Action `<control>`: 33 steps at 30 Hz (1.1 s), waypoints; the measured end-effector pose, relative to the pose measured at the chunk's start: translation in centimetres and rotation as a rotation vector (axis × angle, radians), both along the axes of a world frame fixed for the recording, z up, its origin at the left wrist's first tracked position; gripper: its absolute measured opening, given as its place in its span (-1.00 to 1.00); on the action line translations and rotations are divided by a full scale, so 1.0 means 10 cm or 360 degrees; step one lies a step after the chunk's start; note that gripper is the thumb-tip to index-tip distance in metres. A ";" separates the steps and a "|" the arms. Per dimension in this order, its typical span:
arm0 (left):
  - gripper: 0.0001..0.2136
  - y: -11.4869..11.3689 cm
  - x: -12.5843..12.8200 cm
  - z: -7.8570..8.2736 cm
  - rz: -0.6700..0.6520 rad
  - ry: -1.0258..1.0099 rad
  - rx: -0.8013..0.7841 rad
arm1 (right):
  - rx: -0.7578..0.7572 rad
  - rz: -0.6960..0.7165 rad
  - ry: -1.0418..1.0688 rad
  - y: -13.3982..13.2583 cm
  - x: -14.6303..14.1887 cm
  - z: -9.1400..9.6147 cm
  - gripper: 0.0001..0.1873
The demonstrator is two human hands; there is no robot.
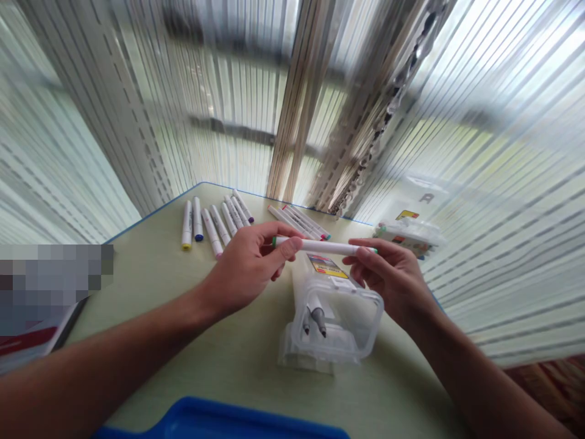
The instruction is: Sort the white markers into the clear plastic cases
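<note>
A white marker pen (325, 246) with green ends is held level between both hands. My left hand (253, 259) pinches its left end between thumb and fingers. At the other end, my right hand (388, 268) is closed on the green tip. Just below the pen lies a clear plastic box (372, 323), tipped on its side with its open mouth toward me. Inside it are a couple of uncapped-looking markers (317, 316) with grey ends. A yellow and red label (328, 266) shows on the box.
Several white markers (223, 222) with coloured caps lie at the back left of the pale green table (183, 347). More markers (299, 221) lie behind my hands. Another clear case (409, 235) stands at right. A blue tray (219, 421) sits in front; sheer curtains (228, 91) hang behind.
</note>
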State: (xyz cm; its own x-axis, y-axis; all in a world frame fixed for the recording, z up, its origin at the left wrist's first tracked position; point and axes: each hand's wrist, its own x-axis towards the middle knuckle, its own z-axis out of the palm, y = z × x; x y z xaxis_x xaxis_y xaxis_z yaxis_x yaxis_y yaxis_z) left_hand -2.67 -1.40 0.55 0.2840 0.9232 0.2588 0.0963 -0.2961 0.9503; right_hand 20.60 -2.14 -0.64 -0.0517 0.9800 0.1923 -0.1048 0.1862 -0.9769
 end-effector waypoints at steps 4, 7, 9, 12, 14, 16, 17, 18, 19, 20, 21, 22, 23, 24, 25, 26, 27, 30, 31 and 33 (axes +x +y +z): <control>-0.76 0.02 0.00 0.01 -0.0001 -0.0093 -0.0103 | -0.0018 0.0063 0.0059 0.00 0.01 0.01 -0.78; -0.76 0.05 0.01 -0.01 -0.0028 -0.0260 -0.0168 | -0.0051 0.0098 0.0123 0.01 0.02 0.03 -0.78; -0.78 0.06 0.01 -0.02 -0.0037 -0.0368 -0.0203 | -0.0092 0.0102 0.0172 0.02 0.03 0.04 -0.76; -0.76 0.06 0.03 -0.03 -0.0027 -0.0491 -0.0277 | -0.0129 0.0086 0.0203 0.02 0.03 0.04 -0.74; -0.75 0.05 0.03 -0.02 -0.0022 -0.0521 -0.0293 | -0.0129 0.0079 0.0199 0.03 0.03 0.04 -0.74; -0.76 0.04 0.03 -0.02 -0.0012 -0.0480 -0.0262 | -0.0104 0.0067 0.0177 0.03 0.03 0.04 -0.76; -0.76 0.04 0.03 -0.01 -0.0007 -0.0431 -0.0241 | -0.0085 0.0062 0.0160 0.03 0.02 0.03 -0.77; -0.76 0.04 0.03 -0.01 -0.0003 -0.0372 -0.0217 | -0.0064 0.0058 0.0141 0.03 0.02 0.03 -0.78; -0.76 0.04 0.02 -0.01 -0.0001 -0.0311 -0.0193 | -0.0044 0.0056 0.0122 0.03 0.02 0.02 -0.80; -0.76 0.04 0.02 -0.01 -0.0002 -0.0252 -0.0169 | -0.0030 0.0052 0.0105 0.03 0.02 0.02 -0.81; -0.76 0.04 0.01 -0.01 -0.0005 -0.0199 -0.0150 | -0.0022 0.0047 0.0092 0.02 0.02 0.01 -0.82; -0.76 0.04 0.01 -0.01 -0.0006 -0.0153 -0.0132 | -0.0017 0.0042 0.0083 0.02 0.02 0.00 -0.84; -0.77 0.04 0.00 -0.02 -0.0007 -0.0114 -0.0117 | -0.0015 0.0040 0.0079 0.02 0.01 0.00 -0.85; -0.77 0.03 0.00 -0.02 -0.0009 -0.0078 -0.0105 | -0.0013 0.0040 0.0078 0.02 0.01 0.00 -0.86; -0.77 0.03 0.00 -0.03 -0.0014 -0.0045 -0.0097 | -0.0012 0.0043 0.0079 0.02 0.01 -0.01 -0.86; -0.77 0.02 0.00 -0.03 -0.0019 -0.0016 -0.0090 | -0.0011 0.0049 0.0082 0.02 0.01 -0.01 -0.86; -0.76 0.02 0.00 -0.04 -0.0024 0.0010 -0.0080 | -0.0010 0.0053 0.0085 0.02 0.00 -0.01 -0.86; -0.75 0.01 0.01 -0.04 -0.0033 0.0056 -0.0048 | -0.0016 0.0047 0.0089 0.02 0.00 -0.01 -0.84; -0.75 0.01 0.01 -0.04 -0.0036 0.0056 -0.0043 | -0.0022 0.0048 0.0092 0.02 0.00 -0.01 -0.83; -0.75 0.01 0.01 -0.03 -0.0045 0.0035 -0.0050 | -0.0036 0.0057 0.0103 0.02 0.00 -0.01 -0.84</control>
State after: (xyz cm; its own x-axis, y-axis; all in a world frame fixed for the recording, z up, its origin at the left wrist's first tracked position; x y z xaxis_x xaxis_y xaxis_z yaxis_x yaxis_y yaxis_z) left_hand -2.60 -1.30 0.24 0.3153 0.9223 0.2233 0.1092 -0.2690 0.9569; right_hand 20.59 -1.97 -0.78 -0.0750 0.9818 0.1744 -0.1738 0.1594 -0.9718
